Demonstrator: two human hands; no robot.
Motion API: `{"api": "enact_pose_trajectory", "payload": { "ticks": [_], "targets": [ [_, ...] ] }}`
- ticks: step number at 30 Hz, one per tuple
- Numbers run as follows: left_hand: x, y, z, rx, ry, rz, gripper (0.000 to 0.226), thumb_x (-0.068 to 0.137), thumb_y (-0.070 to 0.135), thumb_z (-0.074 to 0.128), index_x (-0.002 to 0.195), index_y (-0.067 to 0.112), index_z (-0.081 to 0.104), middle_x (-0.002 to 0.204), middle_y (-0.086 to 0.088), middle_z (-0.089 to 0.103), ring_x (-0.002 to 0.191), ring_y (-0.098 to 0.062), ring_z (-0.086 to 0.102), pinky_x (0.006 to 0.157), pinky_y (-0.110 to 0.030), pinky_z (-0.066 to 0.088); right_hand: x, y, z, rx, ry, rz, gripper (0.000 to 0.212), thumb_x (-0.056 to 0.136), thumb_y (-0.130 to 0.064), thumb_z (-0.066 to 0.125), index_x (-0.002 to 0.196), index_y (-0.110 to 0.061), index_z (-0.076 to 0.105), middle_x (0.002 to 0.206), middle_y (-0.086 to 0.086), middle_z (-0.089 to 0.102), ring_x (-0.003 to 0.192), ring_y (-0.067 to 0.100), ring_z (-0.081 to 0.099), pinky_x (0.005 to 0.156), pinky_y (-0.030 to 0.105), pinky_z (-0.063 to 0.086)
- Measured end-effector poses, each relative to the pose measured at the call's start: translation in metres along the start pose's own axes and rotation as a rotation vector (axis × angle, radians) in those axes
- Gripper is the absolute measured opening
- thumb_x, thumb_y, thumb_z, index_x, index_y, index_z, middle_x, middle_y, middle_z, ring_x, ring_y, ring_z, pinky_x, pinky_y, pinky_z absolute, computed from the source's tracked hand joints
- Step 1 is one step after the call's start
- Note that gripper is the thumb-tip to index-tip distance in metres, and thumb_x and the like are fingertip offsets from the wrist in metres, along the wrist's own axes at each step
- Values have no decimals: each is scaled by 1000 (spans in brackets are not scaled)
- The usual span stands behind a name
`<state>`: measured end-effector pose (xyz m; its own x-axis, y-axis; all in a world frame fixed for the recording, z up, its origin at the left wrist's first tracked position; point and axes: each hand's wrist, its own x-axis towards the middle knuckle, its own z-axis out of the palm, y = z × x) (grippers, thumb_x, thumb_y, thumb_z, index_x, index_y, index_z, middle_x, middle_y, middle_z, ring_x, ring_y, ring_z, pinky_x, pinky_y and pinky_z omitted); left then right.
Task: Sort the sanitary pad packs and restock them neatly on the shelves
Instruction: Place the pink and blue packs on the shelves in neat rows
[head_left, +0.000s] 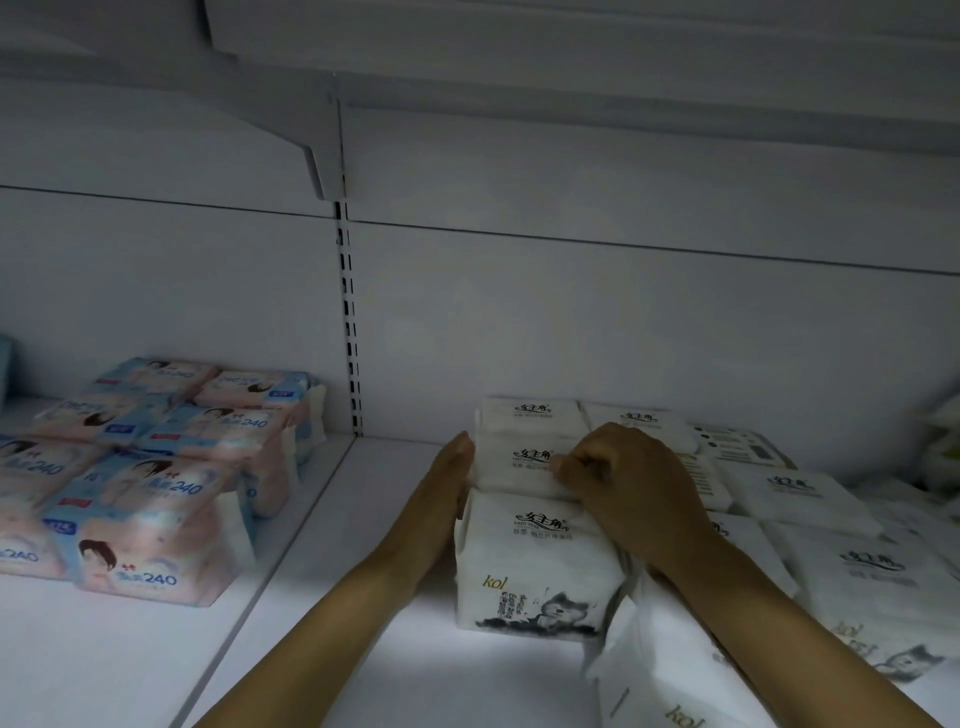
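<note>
left hand (451, 480) flat against white pack (519, 467), right hand (618, 483) gripping it

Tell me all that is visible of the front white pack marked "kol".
The front white pack is a soft film-wrapped block: black Chinese lettering on top, gold "kol" and an inked animal in front. It stands on the white shelf. The left hand presses its left side; the curled right hand rests on top.

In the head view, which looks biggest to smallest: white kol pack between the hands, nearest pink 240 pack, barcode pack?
White kol pack and pink 240 pack: about alike.
Barcode pack: smallest, but farthest away.
</note>
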<state>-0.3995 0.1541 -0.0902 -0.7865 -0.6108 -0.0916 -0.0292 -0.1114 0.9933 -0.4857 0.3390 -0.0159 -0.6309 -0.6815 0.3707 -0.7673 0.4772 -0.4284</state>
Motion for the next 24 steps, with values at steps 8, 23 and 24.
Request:
{"api": "enact_pose_trajectory", "payload": {
  "ticks": [8,23,24],
  "targets": [
    [3,2,24,77,57,-45,34,105,21,30,133,13,47,140,-13,49,117,-14,58,90,-25,47,2,-1,-4,355,297,43,25,92,-30,59,71,-18,67,71,-6,68,71,7,62,67,29,47],
    [-143,76,88,839,-411,900,64,73,68,59,130,41,48,133,29,45,126,10,37,100,-3,28,20,18,-67,740,355,0,25,93,-16,60,69,-16,66,71,2,69,68,14,65,79,41,57],
    [-146,70,98,955,-488,955,71,70,70,63,131,39,48,135,24,46,128,5,38,103,-11,31,20,23,-70,742,341,-9,26,93,-17,60,69,-16,66,70,1,68,67,13,65,77,37,57]
  ]
}}
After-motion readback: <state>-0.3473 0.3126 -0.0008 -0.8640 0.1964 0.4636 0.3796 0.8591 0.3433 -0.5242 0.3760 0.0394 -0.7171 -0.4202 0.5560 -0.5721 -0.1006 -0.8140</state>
